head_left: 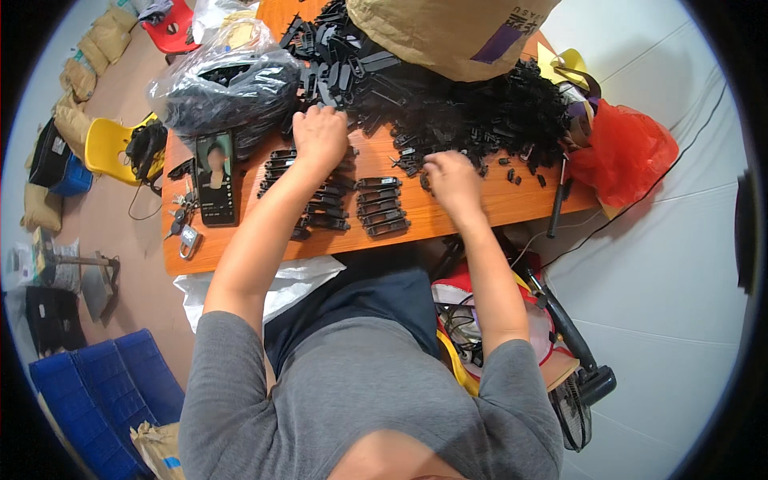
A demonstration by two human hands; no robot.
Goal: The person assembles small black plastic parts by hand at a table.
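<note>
My left hand (321,138) reaches to the near edge of a heap of long black plastic parts (332,76). Its fingers are curled down, and whatever is between them is hidden. My right hand (454,182) is closed, thumb and forefinger together, at the near edge of a heap of small black pieces (488,112). I cannot make out what it pinches. Between my forearms, slim black assembled parts (382,206) lie stacked in a neat column. Another column of such parts (326,210) is partly covered by my left forearm.
A clear plastic bag of black parts (228,92) and a phone (214,180) showing a video are at left, near keys with a padlock (189,240). A large paper sack (448,32) stands at the back of the wooden table (272,258). A red plastic bag (628,152) hangs at right.
</note>
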